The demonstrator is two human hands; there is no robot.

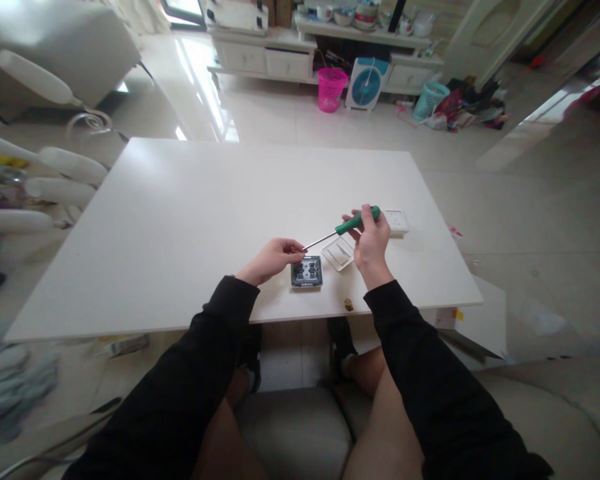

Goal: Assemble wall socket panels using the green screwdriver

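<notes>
My right hand (371, 241) is closed around the green handle of a screwdriver (350, 224), whose metal shaft slants down to the left. At its tip, my left hand (279, 258) has its fingers pinched together; whether a small part is between them I cannot make out. Just below the left fingertips lies an opened wall socket (307, 273) with its dark inner side up. Beside it, partly behind my right hand, is a white cover plate (336, 255). Another white wall socket (395, 222) sits just beyond my right hand. A small yellow and black item (349, 305) lies near the front edge.
Everything rests on a white table (195, 220). Beyond it stand a pink basket (332, 90), a blue and white fan (367, 83) and a white cabinet (245, 59). A chair with white padded bars (73, 163) is at the left. A box (473, 313) is below the right corner.
</notes>
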